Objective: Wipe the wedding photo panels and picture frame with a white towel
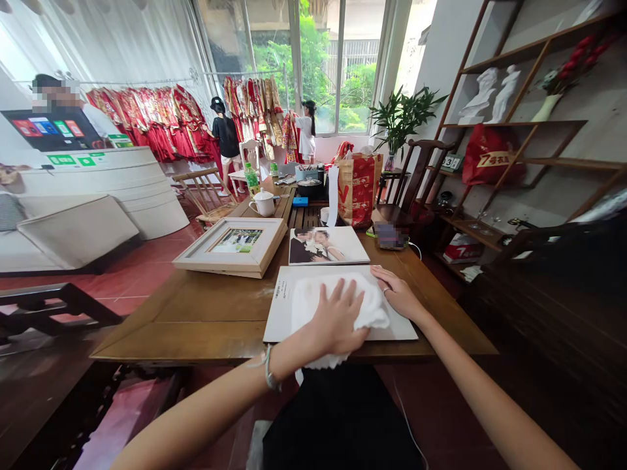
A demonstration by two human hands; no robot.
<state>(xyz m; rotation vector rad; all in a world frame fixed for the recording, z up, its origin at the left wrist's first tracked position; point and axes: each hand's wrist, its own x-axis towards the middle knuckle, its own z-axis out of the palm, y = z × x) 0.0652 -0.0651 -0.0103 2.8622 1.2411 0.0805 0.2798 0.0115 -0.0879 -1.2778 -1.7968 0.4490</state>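
Observation:
My left hand (339,316) lies with spread fingers on a crumpled white cloth (306,297), pressing it against a pale flat board (281,326). A small printed label is at the board's upper left, and part of the cloth hangs over the table's front edge. At the board's far right corner rests my right hand (398,294), its fingers stretched over the edge and a ring on one of them. Just beyond lies a photo panel (329,246) of a couple. To its left, a pale wooden picture frame (230,243) sits tilted on what looks like another frame.
On the wooden table (196,320) stand a lidded white cup (263,202), a green bottle (251,179), a red paper bag (360,189) and a phone-like device (392,235) with a white cable. Dark chairs flank the table; people stand near red garments (157,121) behind.

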